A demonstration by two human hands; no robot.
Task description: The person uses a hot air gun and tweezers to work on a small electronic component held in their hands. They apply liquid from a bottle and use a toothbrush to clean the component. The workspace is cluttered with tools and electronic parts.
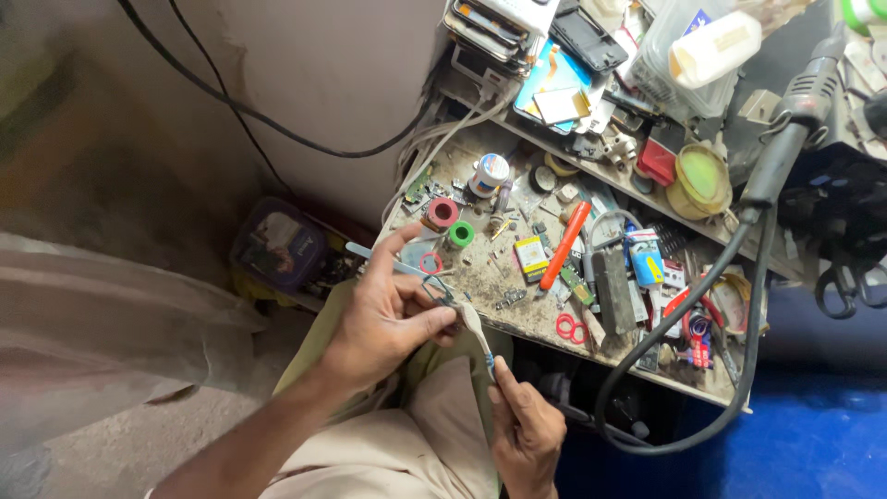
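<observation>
Right hand (525, 427) sat lowest and nearest, its fingertips pinched on the bottom end of a pale strip (477, 334) marked there with a bit of blue. Left hand (383, 314) was closed on the strip's upper end, and held tweezers (399, 266) as well — thin, pale metal pointing up and left. So the strip ran taut between the two hands, over the lap and just off the front edge of the bench (527, 319).

A slip looked likely to me: the strip was narrow and flexible, and a hard pull or a twist from either pinch could crease or tear it, or the tweezer tips could scratch it.

Beyond, the bench top was dusty and gritty, crowded with small parts — a red ring-shaped spool (443, 212), a green one (460, 234), an orange-handled tool (565, 245) lying at a slant, red-handled scissors (570, 327) near the edge. A thick black cable (702, 277) looped down the right side from a grey tool handle. Furthest back, flat phone parts were stacked on a shelf (591, 162) against a rough plaster wall (305, 65).
</observation>
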